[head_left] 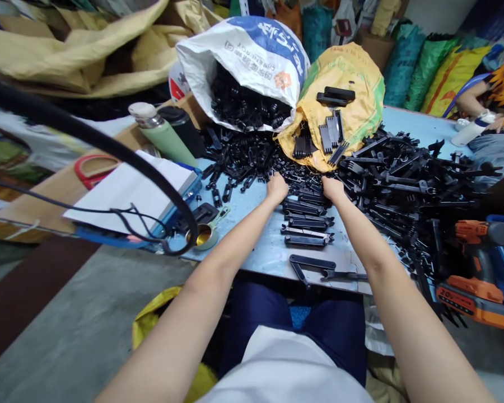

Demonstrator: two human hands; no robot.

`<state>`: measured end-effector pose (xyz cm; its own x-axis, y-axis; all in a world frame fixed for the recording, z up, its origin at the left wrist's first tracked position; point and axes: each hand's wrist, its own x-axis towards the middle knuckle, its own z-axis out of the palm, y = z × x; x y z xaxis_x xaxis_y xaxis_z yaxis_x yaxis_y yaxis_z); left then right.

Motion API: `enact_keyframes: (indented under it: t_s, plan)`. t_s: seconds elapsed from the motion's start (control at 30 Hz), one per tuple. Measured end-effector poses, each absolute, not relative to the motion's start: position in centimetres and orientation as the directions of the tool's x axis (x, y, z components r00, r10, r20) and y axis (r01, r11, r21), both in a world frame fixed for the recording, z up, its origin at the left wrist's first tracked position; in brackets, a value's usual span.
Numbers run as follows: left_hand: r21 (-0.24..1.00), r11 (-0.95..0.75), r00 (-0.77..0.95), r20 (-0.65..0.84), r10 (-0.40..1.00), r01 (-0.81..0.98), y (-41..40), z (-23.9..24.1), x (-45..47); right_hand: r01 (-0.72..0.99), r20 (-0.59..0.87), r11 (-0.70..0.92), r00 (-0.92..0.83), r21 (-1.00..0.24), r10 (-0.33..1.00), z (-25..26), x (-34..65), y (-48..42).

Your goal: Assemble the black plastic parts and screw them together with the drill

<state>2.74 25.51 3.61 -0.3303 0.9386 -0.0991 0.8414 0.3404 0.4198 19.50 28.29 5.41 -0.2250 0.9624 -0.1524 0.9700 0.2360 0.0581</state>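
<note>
Row of black jointed parts (307,224), laid crosswise one behind another on the pale-blue counter (271,246), between the person's forearms. At its far end, the left hand (278,187) is beside the row's left flank and the right hand (333,189) beside its right, well apart from each other. The fingers of both are drawn in narrow; from where I stand I cannot tell whether they pinch a piece, as the tips are lost among dark parts.

Nearer the person, a folded black arm (313,262) lies close to the counter's front edge; a careless forearm might sweep it off. The left pile (247,159) and the right pile (403,173) crowd the row; loose pieces sliding inward could mix with it, or a brushing wrist could skew its alignment. Behind, a white sack (252,50) lies with its mouth towards the counter, beside a yellow sack (348,78); a knock might spill more parts forward. Left of the left forearm, a small cup (211,239) near the edge could tip if an elbow caught it. To the right lies an orange cordless drill (483,263).
</note>
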Motion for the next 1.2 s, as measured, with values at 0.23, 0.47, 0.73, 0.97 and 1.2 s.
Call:
enact_keyframes:
  t_s: [0.23, 0.47, 0.73, 0.97, 1.2]
  plan:
    - [0.700, -0.117, -0.085, 0.247, 0.965, 0.704, 15.9, 3.4, 0.7, 0.974, -0.008, 0.222, -0.222, -0.047, 0.975, 5.8, 22.6, 25.6]
    - [0.697, -0.358, 0.125, 0.363, 0.923, 0.621, 6.4, 1.3, 2.6, 0.953, 0.043, 0.256, -0.252, -0.161, 0.967, 5.1, 27.5, 18.8]
    - [0.443, -0.528, 0.348, 0.425, 0.835, 0.725, 4.9, 1.2, 3.5, 0.918, 0.043, 0.274, -0.274, -0.286, 0.961, 4.8, 28.0, 18.0]
    - [0.410, -0.373, 0.295, 0.242, 0.924, 0.832, 6.2, 2.1, 3.5, 0.948, 0.003, 0.309, -0.309, -0.080, 0.951, 5.5, 23.2, 22.9]
    - [0.489, -0.410, 0.307, 0.280, 0.910, 0.770, 6.9, 1.0, 3.3, 0.962, -0.132, 0.271, -0.263, 0.044, 0.956, 5.4, 21.3, 28.0]
